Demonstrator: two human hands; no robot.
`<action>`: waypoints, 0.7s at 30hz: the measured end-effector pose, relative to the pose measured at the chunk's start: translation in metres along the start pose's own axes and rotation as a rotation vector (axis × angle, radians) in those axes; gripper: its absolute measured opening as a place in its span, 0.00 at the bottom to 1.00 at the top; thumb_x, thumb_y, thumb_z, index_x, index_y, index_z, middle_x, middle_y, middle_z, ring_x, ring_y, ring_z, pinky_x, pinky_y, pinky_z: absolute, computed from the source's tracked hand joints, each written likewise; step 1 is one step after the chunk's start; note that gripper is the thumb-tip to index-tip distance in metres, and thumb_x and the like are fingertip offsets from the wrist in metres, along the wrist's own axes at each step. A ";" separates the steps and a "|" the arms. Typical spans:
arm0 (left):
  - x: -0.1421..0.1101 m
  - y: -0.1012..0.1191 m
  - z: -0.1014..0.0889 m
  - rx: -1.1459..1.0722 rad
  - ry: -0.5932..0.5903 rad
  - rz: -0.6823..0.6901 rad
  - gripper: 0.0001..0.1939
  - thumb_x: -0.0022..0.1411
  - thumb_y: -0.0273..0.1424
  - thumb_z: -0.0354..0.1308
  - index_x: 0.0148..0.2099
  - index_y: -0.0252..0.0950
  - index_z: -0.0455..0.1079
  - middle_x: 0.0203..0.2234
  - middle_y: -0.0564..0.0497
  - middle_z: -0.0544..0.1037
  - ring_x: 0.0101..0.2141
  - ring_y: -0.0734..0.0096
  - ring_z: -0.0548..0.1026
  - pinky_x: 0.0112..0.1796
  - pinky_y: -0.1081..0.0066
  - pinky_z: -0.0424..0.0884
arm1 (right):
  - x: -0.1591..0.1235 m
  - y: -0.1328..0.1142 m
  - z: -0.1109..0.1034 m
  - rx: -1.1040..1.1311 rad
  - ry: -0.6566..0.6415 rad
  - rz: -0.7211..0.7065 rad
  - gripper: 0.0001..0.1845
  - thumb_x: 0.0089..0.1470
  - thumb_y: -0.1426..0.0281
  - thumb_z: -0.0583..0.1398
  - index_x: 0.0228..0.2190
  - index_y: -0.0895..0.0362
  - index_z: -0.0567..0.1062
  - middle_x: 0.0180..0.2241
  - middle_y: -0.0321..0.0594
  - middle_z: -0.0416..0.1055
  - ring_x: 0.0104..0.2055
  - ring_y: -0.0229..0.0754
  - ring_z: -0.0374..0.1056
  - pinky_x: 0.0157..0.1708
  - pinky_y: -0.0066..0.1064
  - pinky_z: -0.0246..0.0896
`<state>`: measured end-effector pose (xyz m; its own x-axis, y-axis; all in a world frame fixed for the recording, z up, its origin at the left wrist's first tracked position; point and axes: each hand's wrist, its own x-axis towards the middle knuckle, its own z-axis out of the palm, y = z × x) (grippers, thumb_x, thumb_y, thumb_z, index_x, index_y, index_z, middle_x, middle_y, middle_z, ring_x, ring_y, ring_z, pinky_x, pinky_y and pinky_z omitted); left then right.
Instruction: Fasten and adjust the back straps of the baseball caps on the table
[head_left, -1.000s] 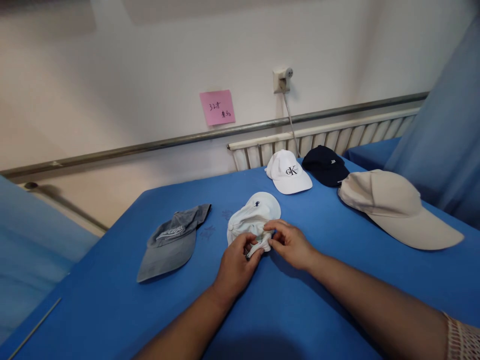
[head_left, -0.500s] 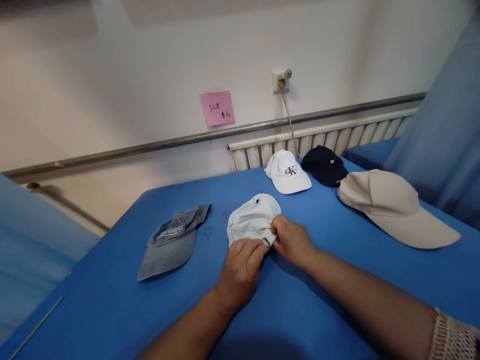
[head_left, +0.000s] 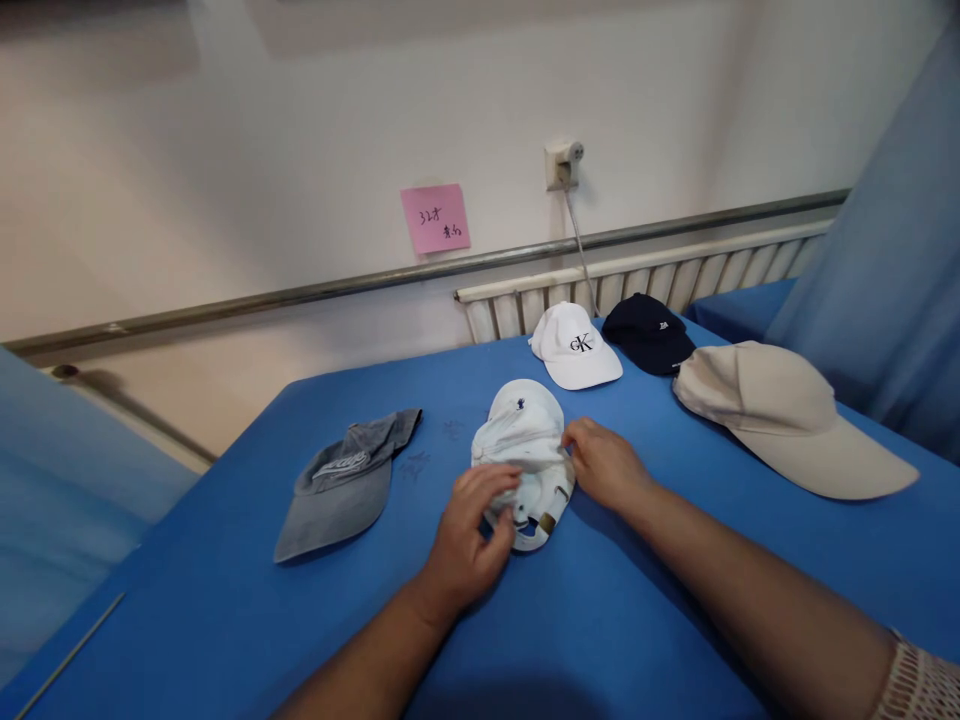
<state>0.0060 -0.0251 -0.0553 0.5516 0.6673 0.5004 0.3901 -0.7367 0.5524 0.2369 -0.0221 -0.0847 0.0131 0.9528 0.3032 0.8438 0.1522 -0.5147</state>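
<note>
A pale mint-white baseball cap (head_left: 529, 430) with a small dark emblem lies in the middle of the blue-covered table. Its back strap and brass buckle face me, and its crown looks crumpled. My left hand (head_left: 472, 535) is at the cap's left side, thumb and fingers apart, the fingertips over the fabric. At the right edge of the cap, my right hand (head_left: 606, 465) has its fingers closed in a pinch on the cloth; the fingertips are partly hidden. A grey cap (head_left: 345, 490) with white lettering rests to the left of both hands.
Farther back are a white cap (head_left: 571, 345) with black letters and a navy cap (head_left: 646, 335). A large beige cap (head_left: 780, 415) lies at the right. Behind the table (head_left: 225, 600) run a metal rail (head_left: 322, 290) and a radiator (head_left: 652, 285); blue curtains hang on both sides.
The mint-white cap has turned, and its back strap and buckle now show toward me. My left hand has loosened and spread its fingers; my right hand has moved slightly up and right.
</note>
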 end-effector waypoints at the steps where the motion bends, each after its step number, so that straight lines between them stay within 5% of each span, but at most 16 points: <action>1: 0.001 -0.005 -0.002 0.002 0.104 -0.075 0.13 0.61 0.26 0.52 0.47 0.39 0.69 0.47 0.45 0.76 0.50 0.60 0.71 0.54 0.56 0.64 | -0.002 -0.003 0.001 0.068 0.009 -0.025 0.13 0.52 0.82 0.53 0.35 0.56 0.70 0.37 0.41 0.70 0.37 0.42 0.67 0.36 0.31 0.55; 4: 0.005 -0.023 -0.005 0.023 0.271 -0.315 0.12 0.61 0.32 0.54 0.47 0.37 0.69 0.44 0.45 0.76 0.47 0.60 0.73 0.51 0.58 0.67 | -0.009 -0.015 0.006 0.250 -0.026 -0.117 0.10 0.54 0.79 0.53 0.37 0.55 0.69 0.36 0.38 0.70 0.36 0.40 0.67 0.36 0.30 0.57; 9: 0.007 -0.047 0.000 -0.017 0.153 -0.547 0.18 0.58 0.39 0.59 0.47 0.34 0.69 0.39 0.46 0.77 0.40 0.61 0.74 0.43 0.61 0.70 | -0.017 -0.025 0.016 0.367 -0.118 -0.154 0.07 0.55 0.76 0.56 0.37 0.54 0.68 0.34 0.36 0.69 0.33 0.38 0.66 0.33 0.29 0.59; 12: 0.009 -0.052 0.005 -0.133 0.113 -0.577 0.15 0.57 0.39 0.59 0.42 0.34 0.69 0.33 0.49 0.77 0.34 0.65 0.74 0.36 0.66 0.71 | -0.016 -0.022 0.021 0.394 -0.069 -0.140 0.10 0.54 0.76 0.56 0.39 0.54 0.68 0.34 0.37 0.68 0.33 0.38 0.66 0.34 0.30 0.60; 17: 0.012 -0.034 0.004 -0.270 0.245 -0.536 0.14 0.55 0.39 0.62 0.37 0.34 0.69 0.28 0.51 0.75 0.30 0.70 0.73 0.33 0.70 0.71 | -0.015 -0.022 0.020 0.419 0.007 -0.147 0.18 0.54 0.74 0.58 0.47 0.53 0.66 0.47 0.43 0.67 0.32 0.37 0.66 0.34 0.32 0.62; 21: 0.007 -0.016 0.005 -0.434 0.197 -0.482 0.16 0.56 0.40 0.62 0.42 0.34 0.71 0.32 0.48 0.78 0.34 0.67 0.76 0.37 0.68 0.73 | -0.015 -0.025 0.014 0.393 0.030 -0.186 0.06 0.56 0.73 0.56 0.37 0.53 0.71 0.36 0.39 0.70 0.34 0.40 0.66 0.36 0.33 0.61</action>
<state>0.0069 -0.0094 -0.0641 0.2298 0.9479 0.2207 0.2047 -0.2688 0.9412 0.2080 -0.0368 -0.0878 -0.0990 0.8927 0.4395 0.5653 0.4140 -0.7135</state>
